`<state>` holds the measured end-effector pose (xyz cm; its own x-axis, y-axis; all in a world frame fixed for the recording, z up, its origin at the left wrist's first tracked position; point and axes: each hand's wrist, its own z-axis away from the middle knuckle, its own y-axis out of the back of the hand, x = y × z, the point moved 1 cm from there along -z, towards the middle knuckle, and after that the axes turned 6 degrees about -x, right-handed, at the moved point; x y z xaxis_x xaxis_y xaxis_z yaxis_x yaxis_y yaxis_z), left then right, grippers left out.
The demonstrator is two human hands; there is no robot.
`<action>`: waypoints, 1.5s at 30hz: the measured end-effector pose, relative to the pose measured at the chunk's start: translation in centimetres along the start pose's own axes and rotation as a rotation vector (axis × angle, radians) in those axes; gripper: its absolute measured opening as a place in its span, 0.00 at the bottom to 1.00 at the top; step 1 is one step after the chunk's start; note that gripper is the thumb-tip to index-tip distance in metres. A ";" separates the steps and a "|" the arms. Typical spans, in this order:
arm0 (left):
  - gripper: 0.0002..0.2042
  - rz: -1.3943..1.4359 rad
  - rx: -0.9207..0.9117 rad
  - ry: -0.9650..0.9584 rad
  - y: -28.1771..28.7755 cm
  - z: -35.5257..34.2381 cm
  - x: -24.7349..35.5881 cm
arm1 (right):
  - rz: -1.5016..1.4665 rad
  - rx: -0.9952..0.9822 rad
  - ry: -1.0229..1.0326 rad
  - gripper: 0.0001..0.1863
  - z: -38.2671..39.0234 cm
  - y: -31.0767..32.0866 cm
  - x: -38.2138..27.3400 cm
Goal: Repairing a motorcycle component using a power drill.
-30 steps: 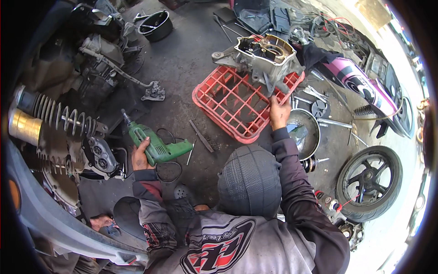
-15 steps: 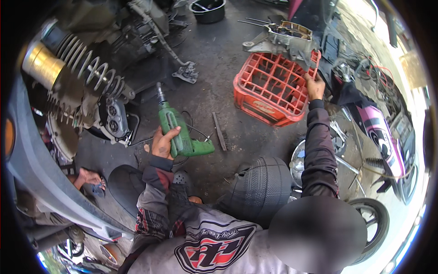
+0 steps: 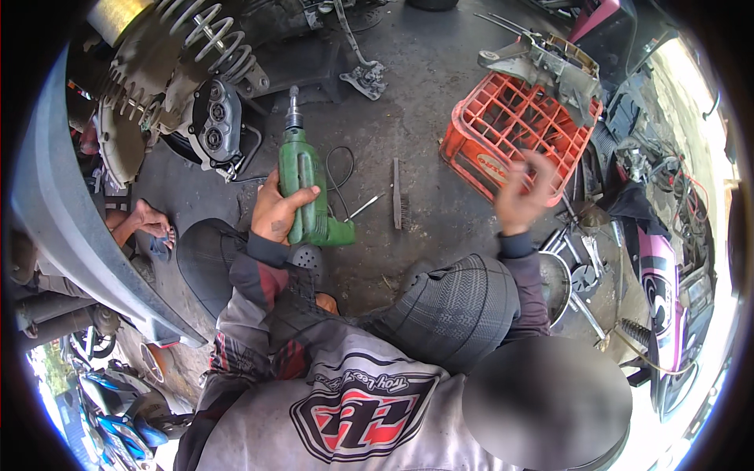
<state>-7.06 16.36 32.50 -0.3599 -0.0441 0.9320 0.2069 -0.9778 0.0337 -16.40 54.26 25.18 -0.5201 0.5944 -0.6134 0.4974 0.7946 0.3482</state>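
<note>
My left hand [image 3: 275, 206] is closed round a green power drill [image 3: 301, 184], its chuck and bit pointing away from me. The drill is held above the floor, its handle to the right. My right hand [image 3: 522, 192] is in the air before the near side of a red plastic crate [image 3: 465, 161]. Motion blurs its fingers a little, but they look apart and nothing shows in them. On the crate's far right part rests a grey metal engine casing [image 3: 561, 69], with thin rods sticking out to the left.
A wire brush [image 3: 397, 196] lies on the floor between drill and crate. Left stands an engine [image 3: 216, 125] beneath a coil spring [image 3: 210, 35]. Loose tools [image 3: 577, 263] and a round metal pan [image 3: 556, 286] lie right. Another person's bare foot [image 3: 149, 220] shows at left.
My right hand has let go of the crate's right edge and drawn back toward me. The drill, still in my left hand, now points more straight ahead. The view has shifted.
</note>
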 end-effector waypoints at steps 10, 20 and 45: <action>0.30 0.039 0.005 0.014 2.6 3.8 2.5 | 0.333 -1.200 0.582 0.20 14.3 -19.9 6.8; 0.30 0.208 -0.018 0.071 3.1 3.3 0.5 | 0.693 -1.622 0.001 0.12 13.0 -6.2 4.5; 0.23 -1.064 -0.005 -0.770 13.5 21.2 -9.2 | -0.271 -1.140 -0.261 0.15 -8.2 -12.8 -16.0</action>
<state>18.35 7.91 32.02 0.2650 0.8696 0.4166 0.1419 -0.4625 0.8752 -20.14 35.57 36.32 -0.2908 0.4527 -0.8429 -0.5760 0.6206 0.5321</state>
